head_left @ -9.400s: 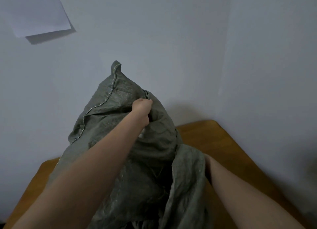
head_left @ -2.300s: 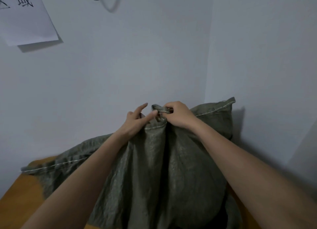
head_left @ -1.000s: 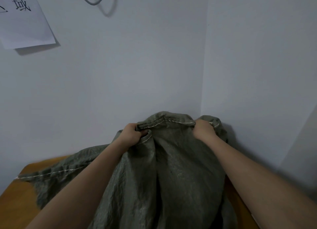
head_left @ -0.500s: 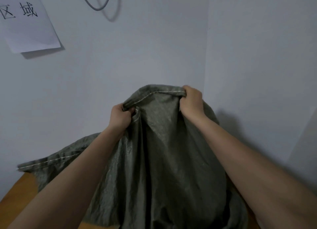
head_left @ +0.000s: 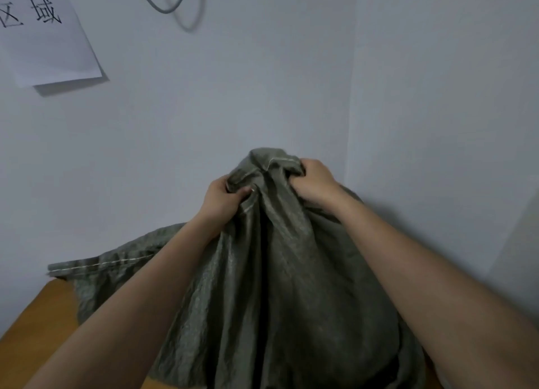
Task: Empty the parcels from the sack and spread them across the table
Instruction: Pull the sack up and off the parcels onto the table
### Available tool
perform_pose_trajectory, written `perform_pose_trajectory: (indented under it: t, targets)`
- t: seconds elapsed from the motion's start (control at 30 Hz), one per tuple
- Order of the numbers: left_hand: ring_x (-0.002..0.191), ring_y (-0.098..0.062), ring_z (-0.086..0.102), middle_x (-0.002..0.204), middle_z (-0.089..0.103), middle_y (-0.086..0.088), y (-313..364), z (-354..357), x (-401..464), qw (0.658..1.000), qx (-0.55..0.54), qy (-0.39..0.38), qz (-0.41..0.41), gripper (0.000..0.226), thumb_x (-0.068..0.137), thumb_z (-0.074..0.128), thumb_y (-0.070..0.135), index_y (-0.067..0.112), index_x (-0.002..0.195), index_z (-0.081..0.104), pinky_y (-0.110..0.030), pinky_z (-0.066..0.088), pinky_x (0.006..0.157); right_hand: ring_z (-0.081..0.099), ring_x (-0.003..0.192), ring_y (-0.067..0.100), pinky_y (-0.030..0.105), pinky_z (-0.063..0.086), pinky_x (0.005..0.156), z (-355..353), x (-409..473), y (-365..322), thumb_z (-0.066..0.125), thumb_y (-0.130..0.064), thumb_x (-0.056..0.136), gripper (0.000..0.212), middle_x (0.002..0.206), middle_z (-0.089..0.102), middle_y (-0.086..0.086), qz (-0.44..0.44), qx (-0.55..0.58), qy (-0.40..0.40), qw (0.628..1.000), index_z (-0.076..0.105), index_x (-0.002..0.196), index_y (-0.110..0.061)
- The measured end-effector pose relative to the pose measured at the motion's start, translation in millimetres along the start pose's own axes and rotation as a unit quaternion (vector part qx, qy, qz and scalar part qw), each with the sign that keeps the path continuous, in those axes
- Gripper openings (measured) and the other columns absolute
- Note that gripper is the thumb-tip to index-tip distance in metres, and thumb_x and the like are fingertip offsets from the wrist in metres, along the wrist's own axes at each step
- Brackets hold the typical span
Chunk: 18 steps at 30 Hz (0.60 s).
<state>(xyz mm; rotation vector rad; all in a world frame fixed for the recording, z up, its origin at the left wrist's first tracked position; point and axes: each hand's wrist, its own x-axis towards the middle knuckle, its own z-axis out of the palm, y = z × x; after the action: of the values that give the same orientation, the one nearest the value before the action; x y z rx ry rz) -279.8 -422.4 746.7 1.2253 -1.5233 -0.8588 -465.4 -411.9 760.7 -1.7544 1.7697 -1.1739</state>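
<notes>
I see the grey-green sack (head_left: 277, 272) standing on the wooden table (head_left: 38, 310) in the wall corner, its top bunched into a peak. My left hand (head_left: 221, 199) and right hand (head_left: 313, 184) each have fingers curled tight into that bunched fabric. A paper sheet (head_left: 43, 33) and a cable loop (head_left: 166, 0) hang on the wall above.

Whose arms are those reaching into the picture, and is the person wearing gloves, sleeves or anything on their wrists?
They belong to the person wearing the camera. The left hand and right hand are bare, with no gloves. No rings, watch or bands show. Both forearms are uncovered as far as the frame shows, so no sleeve is visible.
</notes>
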Motion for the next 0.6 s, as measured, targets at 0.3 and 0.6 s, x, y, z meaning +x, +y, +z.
perform_pose_trajectory:
  t: [0.3,0.6]
  targets:
    - [0.098,-0.013,0.063,0.107,0.065,0.001,-11,22,-7,0.989,0.016,-0.134,-0.054,0.052,0.081,0.070,-0.002,0.014,0.127,0.052,-0.016,0.049,0.078,0.057,0.078,0.012,0.025,0.043,0.063,18,-18,-9,0.057,-0.012,0.079,0.025,0.087,0.062,-0.003,-0.029,0.086,-0.134,0.987,0.058,0.104,-0.018]
    - [0.073,-0.010,0.060,0.085,0.066,-0.001,-16,24,-5,0.994,0.060,-0.076,-0.053,0.022,0.082,0.066,-0.006,0.004,0.101,0.068,-0.007,0.046,0.055,0.056,0.106,0.016,0.021,0.045,0.087,26,-24,0,0.046,0.008,0.078,0.047,0.109,0.059,-0.001,-0.026,0.144,-0.137,0.980,0.064,0.115,-0.014]
